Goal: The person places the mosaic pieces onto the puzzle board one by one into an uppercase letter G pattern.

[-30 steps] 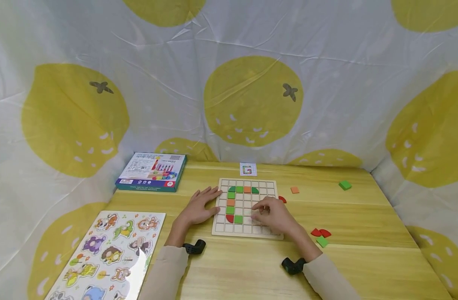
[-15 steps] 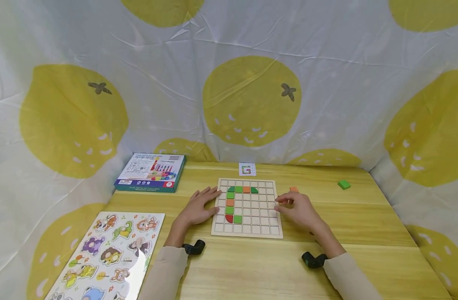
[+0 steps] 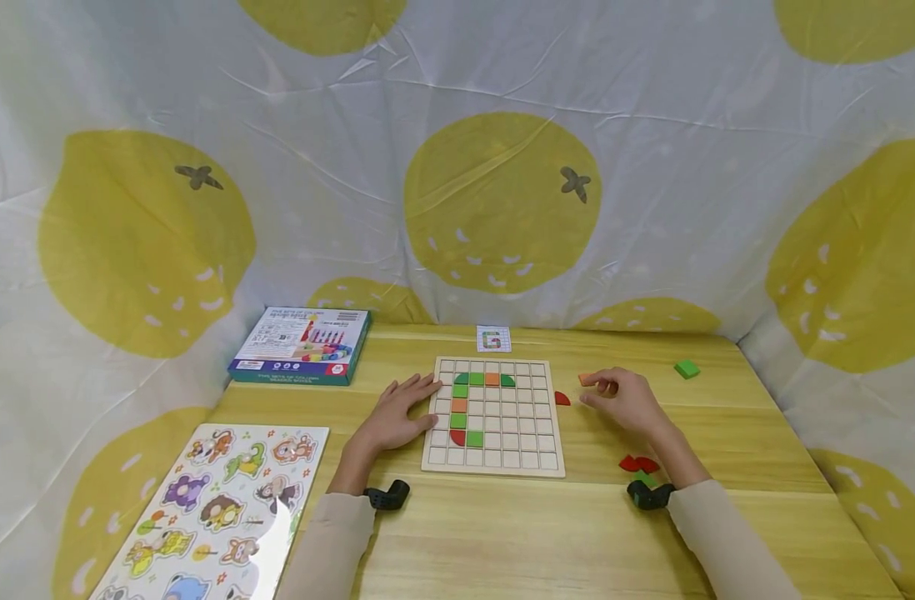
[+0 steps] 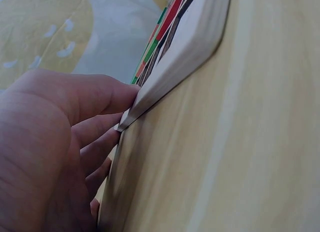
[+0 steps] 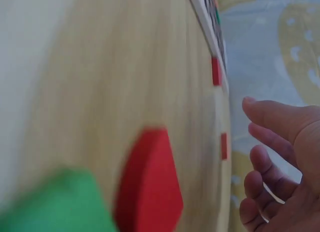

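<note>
A person sits at a wooden desk with a gridded wooden board in front of them. The left hand lies flat, fingers straight, pressing against the board's edge at 9 o'clock; the left wrist view shows the fingertips touching that edge. The right hand hovers at 3 o'clock of the board, fingers loosely bent, its fingertips at a small orange square tile. Whether it already pinches the tile cannot be told. A red quarter-round piece lies between that hand and the board. On the board, green, orange and red tiles form part of a letter. A pattern card showing a G sits at 12 o'clock.

To do this well, a fingertip pinch on the tile's opposite edges seems best, lifting it straight up while the left hand steadies the board.

Red pieces lie near the right wrist, and a green tile lies at 2 o'clock.
</note>
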`<state>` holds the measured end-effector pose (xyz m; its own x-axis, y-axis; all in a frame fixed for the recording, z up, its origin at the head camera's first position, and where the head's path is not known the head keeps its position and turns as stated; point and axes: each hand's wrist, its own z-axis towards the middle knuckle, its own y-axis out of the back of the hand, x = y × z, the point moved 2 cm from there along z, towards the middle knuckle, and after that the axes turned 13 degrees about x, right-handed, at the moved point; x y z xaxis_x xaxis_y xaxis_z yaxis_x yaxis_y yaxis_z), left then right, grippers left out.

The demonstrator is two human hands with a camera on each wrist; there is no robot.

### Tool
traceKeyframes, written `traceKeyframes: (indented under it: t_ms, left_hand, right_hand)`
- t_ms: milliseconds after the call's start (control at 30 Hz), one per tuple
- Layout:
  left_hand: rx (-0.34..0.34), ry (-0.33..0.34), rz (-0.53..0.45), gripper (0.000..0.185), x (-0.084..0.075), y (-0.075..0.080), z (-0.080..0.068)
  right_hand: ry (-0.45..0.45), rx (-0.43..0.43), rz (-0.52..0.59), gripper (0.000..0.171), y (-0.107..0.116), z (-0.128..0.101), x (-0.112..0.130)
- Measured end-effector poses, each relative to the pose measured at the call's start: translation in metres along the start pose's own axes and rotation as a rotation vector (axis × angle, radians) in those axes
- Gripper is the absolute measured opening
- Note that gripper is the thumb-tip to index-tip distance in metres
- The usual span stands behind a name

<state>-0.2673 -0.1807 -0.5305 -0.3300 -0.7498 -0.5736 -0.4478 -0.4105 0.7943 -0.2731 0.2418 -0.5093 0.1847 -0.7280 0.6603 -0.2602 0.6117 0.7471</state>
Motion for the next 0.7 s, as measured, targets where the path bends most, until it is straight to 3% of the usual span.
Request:
traceKeyframes:
  t_ms: [333,500,700]
  left_hand:
    - [0.011,-0.004,0.009,0.064,-0.002,0.002,0.0]
    - [0.005,-0.01,0.007,0.064,-0.003,0.003,0.0]
    - [0.009,-0.008,0.0,0.064,-0.003,0.002,-0.001]
  right_hand:
    - [-0.044,0.121,-0.003,0.041,0.019,0.024,-0.031]
    - [-0.036,0.153,-0.025,0.043,0.022,0.03,-0.03]
    - [-0.031,0.174,-0.026,0.034,0.021,0.031,-0.027]
